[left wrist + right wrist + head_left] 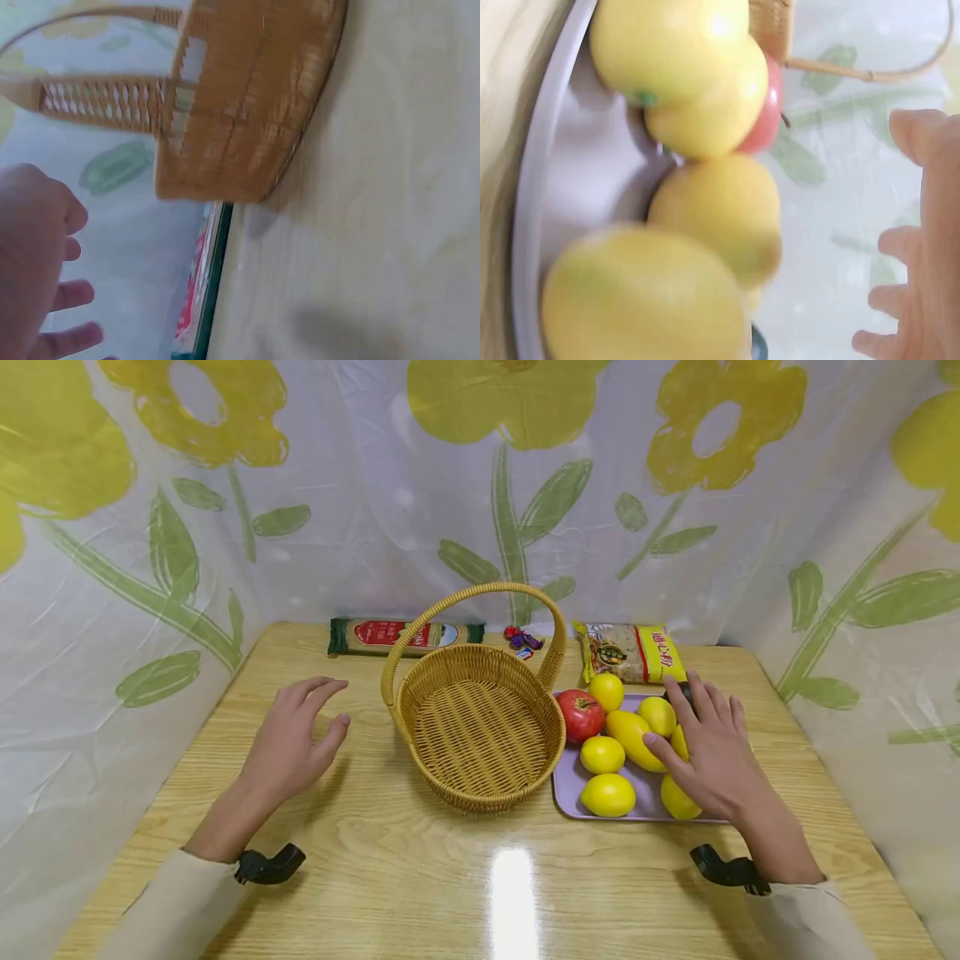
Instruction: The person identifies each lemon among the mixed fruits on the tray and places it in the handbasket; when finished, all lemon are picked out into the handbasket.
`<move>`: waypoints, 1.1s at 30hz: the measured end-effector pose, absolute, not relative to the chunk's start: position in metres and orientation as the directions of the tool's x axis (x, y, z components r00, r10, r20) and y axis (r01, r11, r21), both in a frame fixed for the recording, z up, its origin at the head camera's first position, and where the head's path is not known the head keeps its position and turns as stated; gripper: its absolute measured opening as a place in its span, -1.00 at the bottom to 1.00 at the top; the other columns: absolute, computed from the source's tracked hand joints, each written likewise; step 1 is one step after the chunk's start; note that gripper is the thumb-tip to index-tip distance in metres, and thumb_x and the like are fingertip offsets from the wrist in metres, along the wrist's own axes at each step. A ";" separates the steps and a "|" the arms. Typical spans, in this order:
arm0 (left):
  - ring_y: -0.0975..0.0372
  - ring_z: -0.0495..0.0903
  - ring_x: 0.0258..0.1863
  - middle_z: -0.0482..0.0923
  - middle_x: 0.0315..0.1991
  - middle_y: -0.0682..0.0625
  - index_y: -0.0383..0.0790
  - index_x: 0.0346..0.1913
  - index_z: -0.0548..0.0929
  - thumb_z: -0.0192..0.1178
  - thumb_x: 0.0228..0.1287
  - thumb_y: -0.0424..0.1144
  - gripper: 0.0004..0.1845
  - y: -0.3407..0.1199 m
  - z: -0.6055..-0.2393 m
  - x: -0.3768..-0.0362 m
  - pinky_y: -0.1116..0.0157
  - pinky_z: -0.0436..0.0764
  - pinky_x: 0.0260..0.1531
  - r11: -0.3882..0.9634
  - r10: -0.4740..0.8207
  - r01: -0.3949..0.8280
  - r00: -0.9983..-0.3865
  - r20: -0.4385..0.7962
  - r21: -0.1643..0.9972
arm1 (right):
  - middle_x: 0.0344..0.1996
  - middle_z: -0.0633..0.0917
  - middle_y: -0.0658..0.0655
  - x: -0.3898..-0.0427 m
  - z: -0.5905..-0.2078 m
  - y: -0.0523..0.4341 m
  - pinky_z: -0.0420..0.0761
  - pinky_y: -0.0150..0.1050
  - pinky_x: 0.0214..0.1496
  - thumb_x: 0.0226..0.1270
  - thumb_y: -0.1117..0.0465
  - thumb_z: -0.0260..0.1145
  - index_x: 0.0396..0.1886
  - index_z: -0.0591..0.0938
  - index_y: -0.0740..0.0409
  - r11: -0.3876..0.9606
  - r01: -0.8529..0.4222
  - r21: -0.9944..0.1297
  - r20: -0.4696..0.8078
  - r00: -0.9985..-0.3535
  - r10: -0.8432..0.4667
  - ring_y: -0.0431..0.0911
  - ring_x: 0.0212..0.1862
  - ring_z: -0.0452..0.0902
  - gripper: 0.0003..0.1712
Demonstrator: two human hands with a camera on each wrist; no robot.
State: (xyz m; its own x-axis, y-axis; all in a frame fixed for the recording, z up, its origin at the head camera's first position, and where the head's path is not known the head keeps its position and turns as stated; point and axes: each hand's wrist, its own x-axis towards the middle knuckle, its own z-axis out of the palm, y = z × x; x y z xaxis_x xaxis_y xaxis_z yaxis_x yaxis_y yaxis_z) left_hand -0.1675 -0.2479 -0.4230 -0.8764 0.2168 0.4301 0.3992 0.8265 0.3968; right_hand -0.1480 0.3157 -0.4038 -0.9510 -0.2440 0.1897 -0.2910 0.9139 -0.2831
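Observation:
An empty wicker basket [480,735] with a tall arched handle stands mid-table. To its left my left hand [292,743] hovers with relaxed, parted fingers, holding nothing; in the left wrist view the basket's side [240,97] shows beyond that hand. My right hand [708,756] is spread over the right side of a purple tray [570,806], nothing gripped. On the tray are several yellow lemons [608,795], a longer yellow mango [633,739] and a red apple-like fruit [580,716]. A dark round item [681,695] lies partly hidden behind my right fingers.
Behind the basket lies a green-and-red pasta packet [375,635], with small wrapped candies [522,640] to its right. A yellow bag of food [630,652] lies behind the tray. Flower-printed curtains [360,527] enclose the wooden table [375,885] at back and sides.

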 end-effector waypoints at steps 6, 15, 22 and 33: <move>0.04 0.68 0.24 0.69 0.32 -0.12 -0.09 0.42 0.68 0.30 0.58 -0.36 -0.57 -0.244 -0.423 -0.128 0.07 0.80 0.09 0.672 0.231 0.456 -0.878 0.419 0.584 | 0.75 0.02 0.47 -0.130 -0.405 0.351 -0.31 0.57 0.73 0.72 -0.07 0.21 0.82 0.05 0.12 0.857 -0.321 -0.404 0.266 -0.937 -0.225 0.57 0.68 -0.07 -0.09; 0.33 0.65 0.28 0.66 0.33 0.05 -0.10 0.40 0.68 0.23 0.65 -0.38 -0.62 -0.228 -0.429 -0.090 0.35 0.79 0.14 0.327 0.332 0.328 -0.918 0.217 0.886 | 0.44 0.65 -0.03 -0.098 -0.401 0.401 0.51 -0.25 0.57 0.58 0.14 0.45 0.54 0.60 -0.01 0.791 -0.224 -0.569 0.264 -0.961 -0.082 -0.16 0.44 0.52 -0.41; 0.06 0.64 0.31 0.49 0.48 -0.04 0.03 0.52 0.57 0.23 0.64 -0.38 -0.49 -0.204 -0.447 -0.081 0.24 0.80 0.18 0.267 0.406 0.322 -0.893 0.197 0.908 | 0.11 0.65 -0.56 -0.081 -0.409 0.425 0.60 -0.73 -0.05 0.56 0.23 0.48 0.40 0.68 0.19 0.749 -0.194 -0.634 0.201 -0.976 -0.082 -0.67 0.06 0.56 -0.51; -0.27 0.32 0.54 0.05 0.71 -0.25 -0.15 0.60 0.46 0.33 0.56 -0.36 -0.37 -0.128 -0.483 -0.069 0.28 0.72 0.34 0.150 0.114 0.253 -0.965 0.237 0.956 | 0.11 0.68 -0.47 -0.080 -0.446 0.418 0.66 -0.70 0.00 0.44 0.38 0.53 0.32 0.69 0.32 0.668 -0.193 -0.719 0.211 -0.976 -0.055 -0.56 0.07 0.60 -0.51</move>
State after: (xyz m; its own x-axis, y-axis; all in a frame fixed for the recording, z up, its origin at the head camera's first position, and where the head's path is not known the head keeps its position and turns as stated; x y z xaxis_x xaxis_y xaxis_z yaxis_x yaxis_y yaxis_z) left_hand -0.0686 -0.1281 -0.4831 -0.9648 0.1136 0.2373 0.2528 0.1502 0.9558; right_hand -0.0797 0.4185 -0.4456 -0.9759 -0.0551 0.2113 -0.1933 0.6679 -0.7187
